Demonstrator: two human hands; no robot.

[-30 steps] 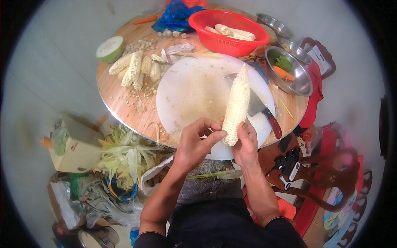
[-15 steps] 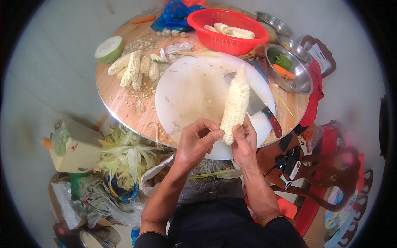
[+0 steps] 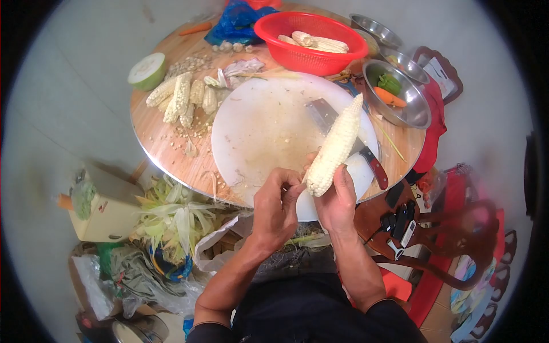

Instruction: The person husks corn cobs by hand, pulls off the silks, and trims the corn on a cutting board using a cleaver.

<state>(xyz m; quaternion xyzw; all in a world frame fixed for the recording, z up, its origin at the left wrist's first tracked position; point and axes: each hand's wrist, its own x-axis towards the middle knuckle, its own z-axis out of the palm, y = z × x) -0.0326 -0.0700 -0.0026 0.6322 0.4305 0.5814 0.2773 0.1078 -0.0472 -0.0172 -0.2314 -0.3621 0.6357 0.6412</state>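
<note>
A pale, husked corn cob (image 3: 336, 146) rests in my right hand (image 3: 336, 200), its tip slanting up and to the right. My left hand (image 3: 278, 200) is closed in a pinch at the cob's lower end; whatever is between its fingertips is too small to make out. Beneath the cob lies a round white cutting board (image 3: 257, 126). A cleaver (image 3: 373, 166) with a dark red handle lies on the board, its blade partly covered by the cob. Several other cobs (image 3: 180, 97) are heaped on the wooden table (image 3: 166, 143) at the board's left.
A red basket (image 3: 309, 57) with cobs stands behind the board, near a blue bag (image 3: 233, 24). Metal bowls (image 3: 414, 114) are at the right, one with a carrot and green pepper. Half a green melon (image 3: 147, 71) sits left. Husks (image 3: 177, 214) and a chair (image 3: 457, 246) flank the table's front.
The cob has tilted to the right, uncovering more of the cleaver's blade. My left hand has shifted slightly right, its fingers more tightly pinched at the cob's base.
</note>
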